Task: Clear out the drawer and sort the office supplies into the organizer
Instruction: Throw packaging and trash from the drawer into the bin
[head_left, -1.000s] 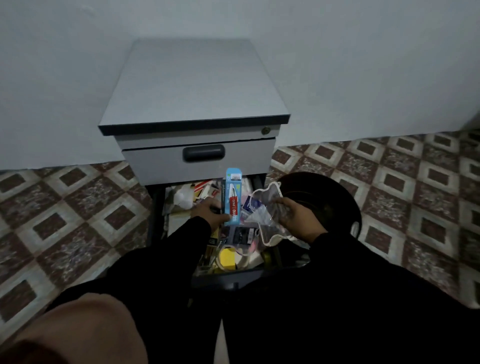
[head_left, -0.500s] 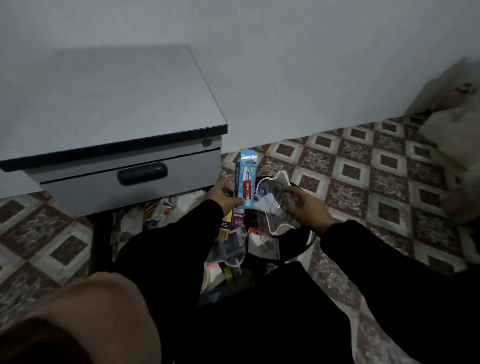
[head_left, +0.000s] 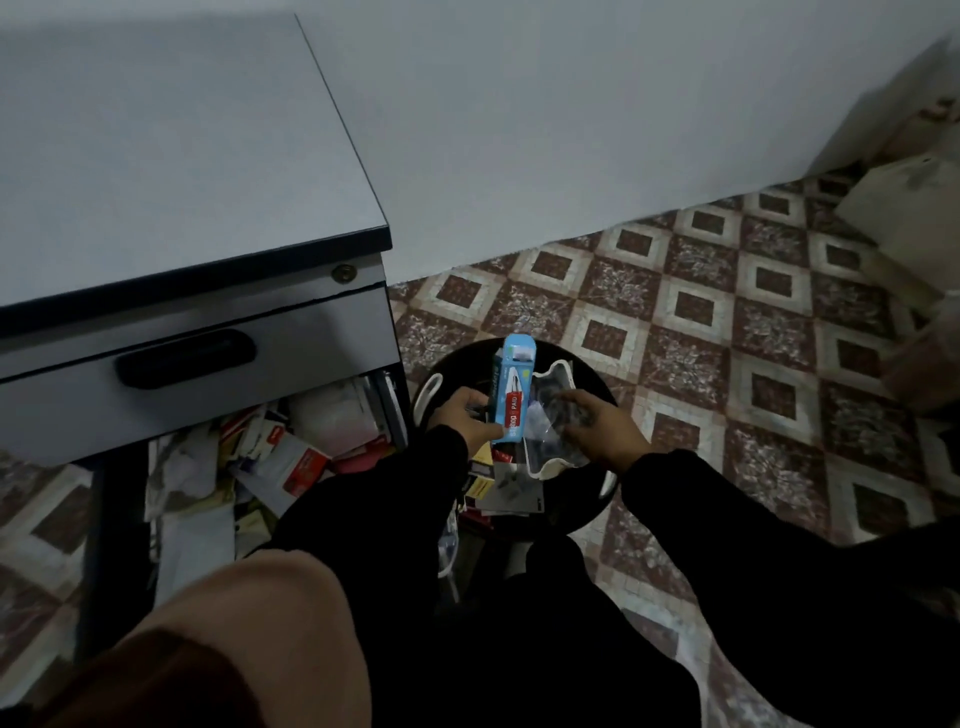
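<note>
Over the round black tray (head_left: 582, 364), just past the centre of my view, both hands meet. My left hand (head_left: 465, 421) has its fingers and thumb curled round the lower end of a blue blister pack (head_left: 513, 397) and holds it nearly upright, its top tipped slightly toward one o'clock. My right hand (head_left: 602, 423) reaches in from four o'clock, fingers bent onto a clear plastic pouch (head_left: 550, 431) with a pale edge, gripping it just beside the pack. Small packets lie under both hands on the tray.

At nine o'clock the open drawer (head_left: 117, 525) hangs out below the grey cabinet (head_left: 171, 156), crammed with boxes and papers up to its right rail. The tray's left rim sits close to that rail. Patterned floor tiles (head_left: 727, 332) spread from one to four o'clock with bare room.

On the pack's red band I read only "PAID"; the rest is too blurred.
</note>
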